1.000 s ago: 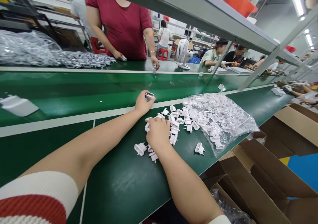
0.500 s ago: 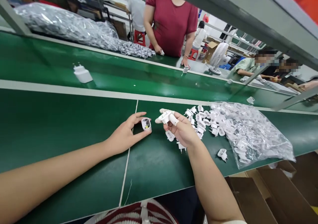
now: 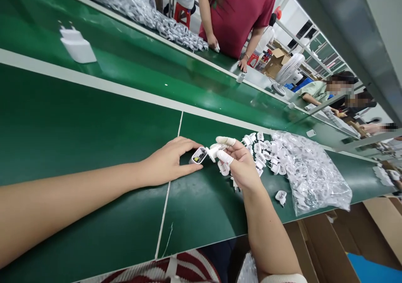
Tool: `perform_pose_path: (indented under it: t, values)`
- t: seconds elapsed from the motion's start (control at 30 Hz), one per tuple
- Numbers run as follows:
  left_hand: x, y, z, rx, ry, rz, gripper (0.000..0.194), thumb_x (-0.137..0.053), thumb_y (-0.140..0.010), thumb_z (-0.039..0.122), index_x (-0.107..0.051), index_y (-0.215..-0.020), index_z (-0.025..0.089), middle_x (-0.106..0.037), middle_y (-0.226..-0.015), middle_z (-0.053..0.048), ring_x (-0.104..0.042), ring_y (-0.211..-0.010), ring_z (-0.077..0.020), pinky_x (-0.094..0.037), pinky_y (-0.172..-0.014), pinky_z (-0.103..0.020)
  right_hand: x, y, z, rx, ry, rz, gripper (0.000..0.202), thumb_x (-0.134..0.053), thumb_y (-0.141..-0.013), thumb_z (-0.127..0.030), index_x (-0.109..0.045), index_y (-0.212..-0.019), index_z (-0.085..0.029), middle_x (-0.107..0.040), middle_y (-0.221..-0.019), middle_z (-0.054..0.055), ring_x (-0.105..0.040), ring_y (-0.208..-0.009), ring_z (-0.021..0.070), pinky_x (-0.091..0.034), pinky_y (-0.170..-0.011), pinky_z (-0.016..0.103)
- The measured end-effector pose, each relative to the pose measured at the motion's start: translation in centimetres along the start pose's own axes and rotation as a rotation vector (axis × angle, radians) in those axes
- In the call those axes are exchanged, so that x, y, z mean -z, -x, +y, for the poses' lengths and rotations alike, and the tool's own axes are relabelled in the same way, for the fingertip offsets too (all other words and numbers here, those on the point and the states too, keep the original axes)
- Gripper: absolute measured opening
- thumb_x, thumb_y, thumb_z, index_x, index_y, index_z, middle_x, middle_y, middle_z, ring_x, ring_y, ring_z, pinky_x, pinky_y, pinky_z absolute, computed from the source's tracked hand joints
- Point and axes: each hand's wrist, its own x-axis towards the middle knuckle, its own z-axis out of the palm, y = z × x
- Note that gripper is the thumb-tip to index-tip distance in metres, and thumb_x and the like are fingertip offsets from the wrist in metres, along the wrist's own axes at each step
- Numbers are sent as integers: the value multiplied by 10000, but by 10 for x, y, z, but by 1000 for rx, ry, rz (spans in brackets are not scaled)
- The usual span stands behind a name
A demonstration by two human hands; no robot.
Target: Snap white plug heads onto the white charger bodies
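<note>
My left hand (image 3: 171,161) grips a white charger housing (image 3: 199,155) between thumb and fingers; its open end faces me and shows dark and yellow parts inside. Close by on the right, my right hand (image 3: 240,161) pinches a white plug cap with pins (image 3: 214,152), its flat side turned toward the housing. White covers sit on the right thumb and a finger. Whether cap and housing touch, I cannot tell. Under and behind the right hand lies a pile of loose plug caps (image 3: 260,157), partly hidden by it. One single cap (image 3: 281,197) lies apart, nearer the edge.
A clear bag of plug caps (image 3: 314,174) lies right of the pile. A finished-looking charger (image 3: 77,46) stands on the green belt (image 3: 132,71) beyond the pale strip. Cardboard boxes (image 3: 345,237) stand below the right edge. Across the belt, a person in red (image 3: 238,15) stands.
The right hand has turned the plug cap and brought it close beside the housing. Both hands appear further right, and the whole view has tilted.
</note>
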Motion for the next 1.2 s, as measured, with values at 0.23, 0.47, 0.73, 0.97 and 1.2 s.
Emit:
perform_pose_path:
  t: [0.23,0.47,0.73,0.97,1.2]
  values:
    - [0,-1,-5,-78,22,-39,474,-662,-908,534,-684,-1302,271,-700,-1261,-67,-582,-1221,-295,-465,-1070,-459,-3,-1,5,127,30,-4,329,-886,-769,-439,-682,-935,-242,-754,-1049,38,-719,-797,155,-636,-758,348]
    - [2,-4,-4,-146,25,-31,334,-653,-931,492,-747,-1153,262,-739,-1166,-32,-614,-1137,-262,-477,-1004,-417,-15,9,7,341,372,88,431,-827,-848,-296,-645,-1240,-296,-682,-1247,60,-685,-871,155,-622,-838,360]
    - [0,-5,-5,-166,16,-8,257,-641,-936,441,-755,-1068,252,-744,-1127,-23,-623,-1111,-242,-456,-1019,-402,-21,13,8,595,825,41,264,-778,-897,-173,-724,-1129,-286,-773,-1007,25,-723,-899,190,-602,-769,342]
    - [1,-5,-5,-155,16,-6,253,-630,-937,450,-753,-1044,256,-744,-1135,-26,-618,-1115,-248,-454,-1012,-399,-21,8,8,752,968,-9,255,-683,-963,-169,-707,-1181,-301,-788,-1038,37,-702,-955,223,-586,-826,399]
    - [0,-5,-5,-149,11,-2,260,-622,-933,463,-751,-1019,255,-743,-1122,-35,-615,-1111,-260,-458,-1016,-411,-20,7,8,650,1001,9,213,-684,-969,-240,-729,-1158,-328,-774,-991,40,-658,-976,250,-564,-855,434]
